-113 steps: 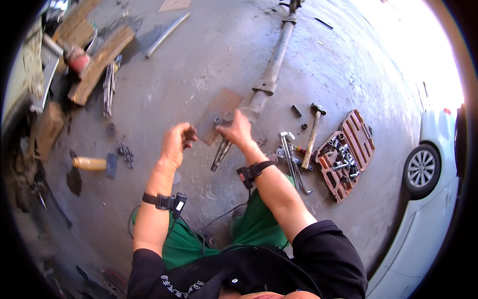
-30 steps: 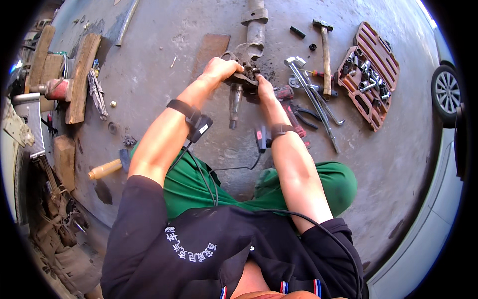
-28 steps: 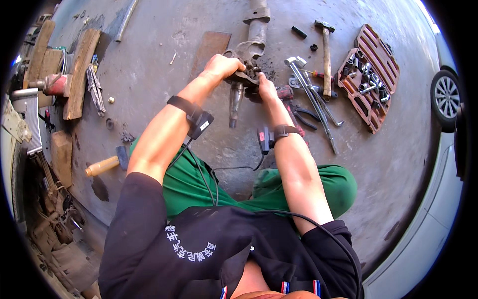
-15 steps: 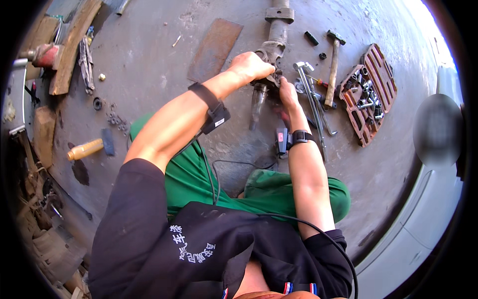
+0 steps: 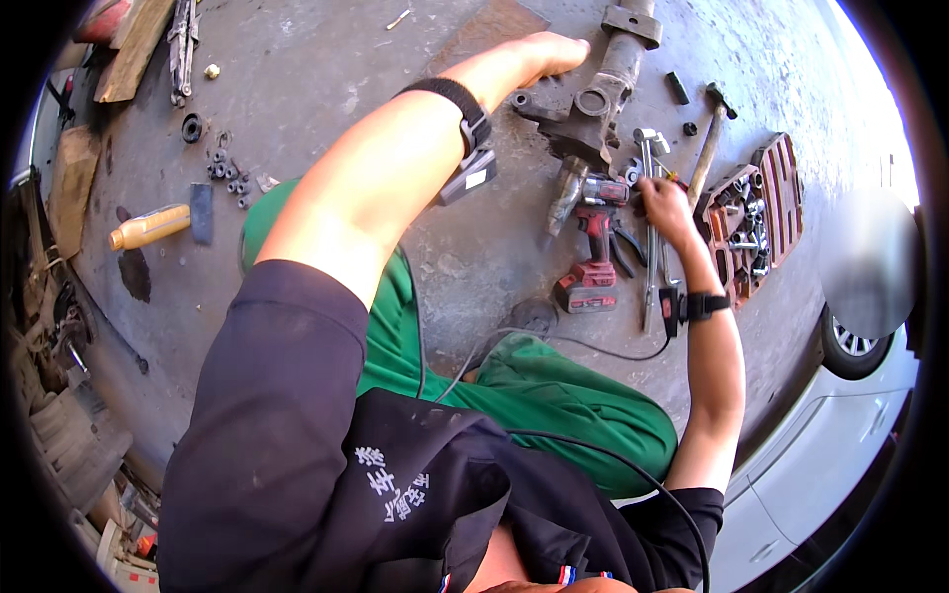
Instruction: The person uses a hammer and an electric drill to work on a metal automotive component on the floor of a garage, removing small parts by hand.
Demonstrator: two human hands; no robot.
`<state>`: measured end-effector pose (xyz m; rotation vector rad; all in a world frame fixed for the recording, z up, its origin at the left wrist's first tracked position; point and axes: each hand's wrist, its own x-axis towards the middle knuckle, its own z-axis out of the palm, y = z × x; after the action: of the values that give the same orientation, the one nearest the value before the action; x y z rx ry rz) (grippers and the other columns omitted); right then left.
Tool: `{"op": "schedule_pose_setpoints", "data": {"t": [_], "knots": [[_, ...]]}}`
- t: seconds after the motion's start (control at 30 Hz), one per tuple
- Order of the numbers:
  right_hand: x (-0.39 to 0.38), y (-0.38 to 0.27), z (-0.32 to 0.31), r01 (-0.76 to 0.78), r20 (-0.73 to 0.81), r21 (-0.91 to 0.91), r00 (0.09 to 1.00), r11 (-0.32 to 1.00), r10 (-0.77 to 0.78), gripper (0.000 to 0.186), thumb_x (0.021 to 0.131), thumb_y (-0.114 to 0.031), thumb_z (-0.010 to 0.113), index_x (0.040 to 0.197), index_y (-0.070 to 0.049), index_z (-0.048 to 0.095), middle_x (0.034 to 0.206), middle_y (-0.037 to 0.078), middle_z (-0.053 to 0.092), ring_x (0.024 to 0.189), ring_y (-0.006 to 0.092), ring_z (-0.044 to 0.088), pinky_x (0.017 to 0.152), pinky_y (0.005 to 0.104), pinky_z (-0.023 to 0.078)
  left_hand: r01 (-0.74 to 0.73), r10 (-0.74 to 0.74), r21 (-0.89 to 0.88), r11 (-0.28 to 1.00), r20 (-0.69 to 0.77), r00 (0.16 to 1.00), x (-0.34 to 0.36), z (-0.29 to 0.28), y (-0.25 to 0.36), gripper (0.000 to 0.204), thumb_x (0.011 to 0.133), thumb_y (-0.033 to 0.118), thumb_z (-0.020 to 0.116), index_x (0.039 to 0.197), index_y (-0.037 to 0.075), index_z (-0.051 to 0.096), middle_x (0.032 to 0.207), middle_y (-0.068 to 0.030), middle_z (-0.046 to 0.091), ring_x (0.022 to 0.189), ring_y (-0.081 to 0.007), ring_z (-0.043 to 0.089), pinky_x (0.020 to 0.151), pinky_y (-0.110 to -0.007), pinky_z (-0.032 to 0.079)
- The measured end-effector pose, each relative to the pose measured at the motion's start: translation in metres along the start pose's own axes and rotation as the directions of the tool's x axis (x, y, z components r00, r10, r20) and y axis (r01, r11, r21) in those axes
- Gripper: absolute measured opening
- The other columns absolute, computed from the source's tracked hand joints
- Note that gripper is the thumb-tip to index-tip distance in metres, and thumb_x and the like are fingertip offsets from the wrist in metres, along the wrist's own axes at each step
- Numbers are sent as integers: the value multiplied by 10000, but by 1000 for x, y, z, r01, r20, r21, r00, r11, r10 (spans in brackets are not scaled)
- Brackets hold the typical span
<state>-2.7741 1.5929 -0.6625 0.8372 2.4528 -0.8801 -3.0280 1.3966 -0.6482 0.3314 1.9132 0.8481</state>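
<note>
White daylight glares at upper right; fisheye distortion curves the car (image 5: 816, 430).

The person's left arm (image 5: 371, 178) stretches long and nearly straight, slanting forward and across toward the right. At its end the left hand (image 5: 554, 57) is the farther forward of the two, its back turned up; how the fingers lie underneath, I can't see from here. The right arm (image 5: 717, 371) is bent, elbow out to the side and forearm pointing ahead. The right wrist (image 5: 697, 262) leads into the right hand (image 5: 670, 210), angled inward and low, fingers curled, a little blurred. The hands stay well apart, not touching.
</note>
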Motion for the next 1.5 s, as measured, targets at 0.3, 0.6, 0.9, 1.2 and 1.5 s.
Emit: {"op": "schedule_pose_setpoints", "data": {"t": [0.3, 0.6, 0.9, 1.2, 1.5], "knots": [[-73, 51, 98, -112, -253, -81, 963, 990, 89, 533, 815, -329, 679, 1182, 18, 507, 1088, 268, 618, 1037, 423, 600, 898, 503, 479, -374, 417, 656, 655, 99, 903, 38, 41, -84, 373, 780, 290, 677, 1090, 83, 672, 1135, -181, 664, 1092, -363, 611, 927, -451, 487], [-52, 42, 130, -148, -120, 13, 982, 989, 148, 498, 799, -271, 680, 1093, 47, 433, 1026, 271, 640, 989, 427, 626, 857, 493, 507, -446, 528, 549, 707, 9, 849, 125, 47, -155, 262, 796, 237, 657, 940, 20, 678, 973, -215, 689, 968, -367, 654, 835, -444, 509], [-60, 39, 123, -180, -121, 67, 975, 981, 187, 457, 802, -278, 675, 1089, -4, 449, 1035, 251, 649, 974, 406, 646, 841, 495, 515, -388, 440, 675, 628, 104, 892, 125, 41, -144, 261, 792, 246, 690, 942, 33, 681, 940, -194, 695, 925, -342, 666, 818, -425, 519], [-63, 48, 129, -164, -149, 87, 973, 983, 176, 455, 803, -302, 677, 1089, -10, 477, 997, 242, 662, 958, 413, 645, 842, 494, 514, -427, 414, 797, 427, 248, 876, 92, 25, -106, 265, 788, 255, 723, 945, 46, 683, 908, -173, 701, 883, -318, 679, 801, -406, 529], [-58, 28, 121, -278, -196, 81, 937, 957, 289, 402, 781, -274, 678, 1058, -15, 543, 1012, 209, 665, 976, 385, 641, 851, 467, 508, -251, 527, 962, 109, 158, 835, 2, -8, -47, 189, 706, 230, 608, 760, 88, 722, 768, -176, 687, 788, -335, 681, 715, -433, 507]]}}
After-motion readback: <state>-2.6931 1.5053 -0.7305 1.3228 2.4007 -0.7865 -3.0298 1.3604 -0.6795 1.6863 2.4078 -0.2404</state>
